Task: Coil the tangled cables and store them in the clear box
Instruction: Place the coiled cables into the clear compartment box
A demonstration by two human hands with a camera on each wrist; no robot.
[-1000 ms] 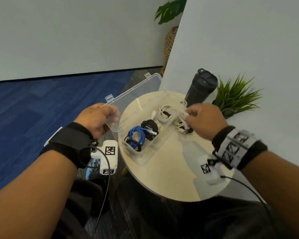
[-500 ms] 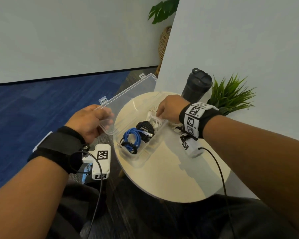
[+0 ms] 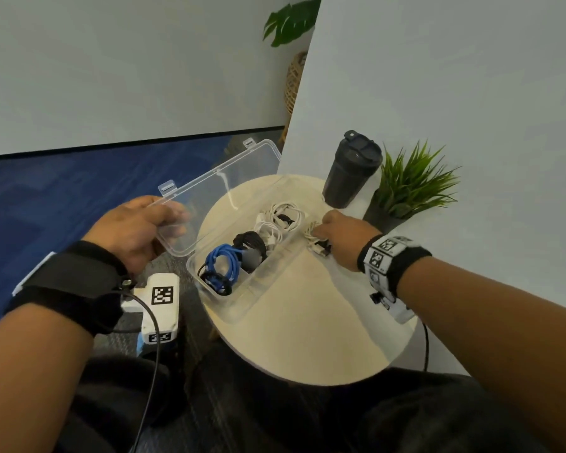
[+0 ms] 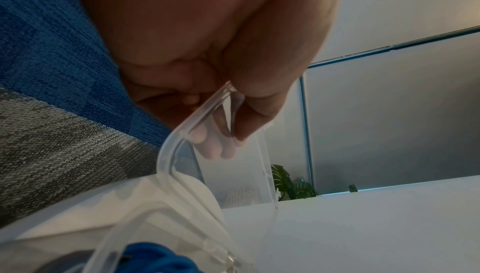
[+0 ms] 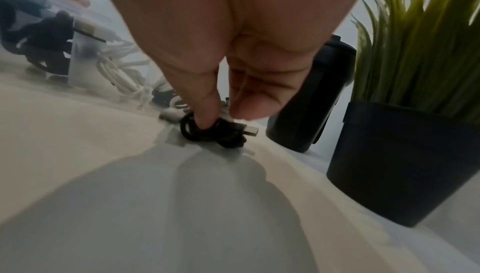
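The clear box (image 3: pixel 242 308) sits on the round table with its lid (image 3: pixel 216 184) swung open to the left. My left hand (image 3: pixel 174 214) grips the lid's near corner; in the left wrist view the fingertips (image 4: pixel 215 150) press through the clear lid (image 4: pixel 233 185). Inside lie a blue cable coil (image 3: pixel 224 259), a black coil (image 3: pixel 250 243) and white cables (image 3: pixel 278 217). My right hand (image 3: pixel 321 233) is down on the table just right of the box. There its thumb and finger (image 5: pixel 223 117) pinch a small black cable coil (image 5: pixel 213 133) with a USB plug.
A black tumbler (image 3: pixel 352 171) and a potted grass plant (image 3: pixel 409 188) stand close behind my right hand, against a white partition. The table (image 3: pixel 307 338) is small, and its edge lies just left of the box. Blue carpet lies beyond.
My right hand reached into the box's far end with a white cable, then came back out to the right and down onto the black coil. The left hand kept hold of the lid.
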